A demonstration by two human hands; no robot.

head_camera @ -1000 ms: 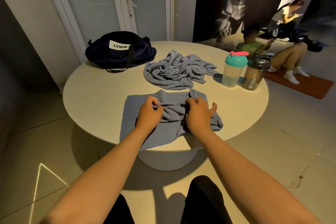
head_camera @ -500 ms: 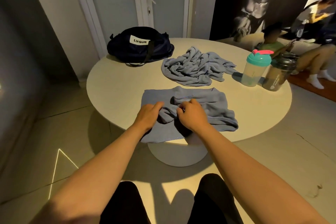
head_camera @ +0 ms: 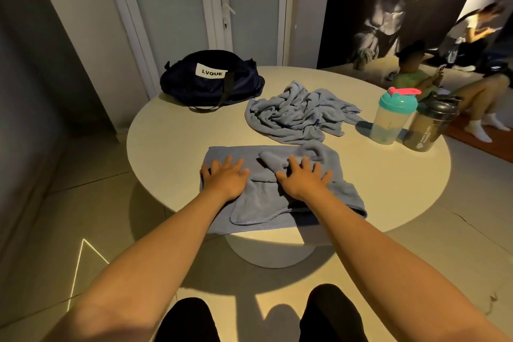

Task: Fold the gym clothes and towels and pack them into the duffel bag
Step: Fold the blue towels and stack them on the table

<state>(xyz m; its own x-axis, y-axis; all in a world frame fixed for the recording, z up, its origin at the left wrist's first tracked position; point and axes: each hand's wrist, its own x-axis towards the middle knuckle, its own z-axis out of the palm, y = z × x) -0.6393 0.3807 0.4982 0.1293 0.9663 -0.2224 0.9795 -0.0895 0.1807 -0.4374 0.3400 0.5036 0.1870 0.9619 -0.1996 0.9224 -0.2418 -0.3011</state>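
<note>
Left hand point(head_camera: 224, 175) and right hand point(head_camera: 302, 178) lay flat, fingers spread, gripping nothing, pressing towel point(head_camera: 344, 194) at table's point(head_camera: 172, 141) near edge.

Colours, head view: blue-grey cloth on a cream top.
Round table point(head_camera: 172, 141) plain cream, no pattern. Flat towel point(head_camera: 345, 194) and crumpled towel point(head_camera: 297, 116) both the same plain blue-grey. Duffel bag point(head_camera: 194, 89) dark navy with a black strap point(head_camera: 226, 89) and a white label point(head_camera: 212, 73) lettered LVQUE in black. Light shaker point(head_camera: 387, 122) cloudy clear, with a teal lid and pink cap. Dark shaker point(head_camera: 429, 130) smoky brown, with a black lid and white print. Wall poster point(head_camera: 388, 8) black and white. Floor tiles point(head_camera: 83, 216) pale grey-beige.
</note>
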